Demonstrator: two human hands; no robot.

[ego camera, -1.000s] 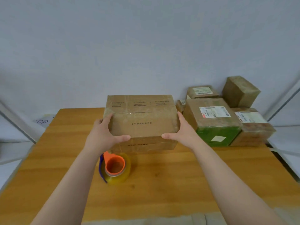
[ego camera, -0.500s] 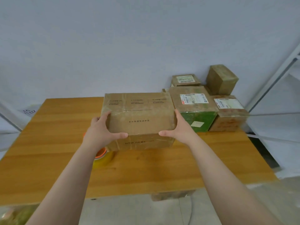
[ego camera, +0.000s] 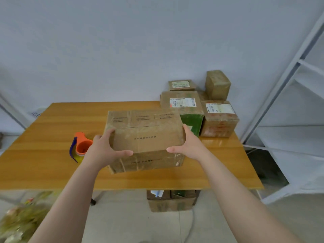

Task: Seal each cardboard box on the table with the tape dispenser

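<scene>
Cardboard box (ego camera: 145, 137) gripped at both ends: left hand (ego camera: 105, 151), right hand (ego camera: 190, 146); tape dispenser (ego camera: 79, 146) beside left hand.

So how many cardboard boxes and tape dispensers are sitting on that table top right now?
Cardboard boxes on the table: 5 (held box, green-sided box, labelled box on the right, small labelled box at the back, tilted plain box)
Tape dispenser: 1
Total: 6
A sliver behind the green-sided box may be another box; I cannot tell.
</scene>
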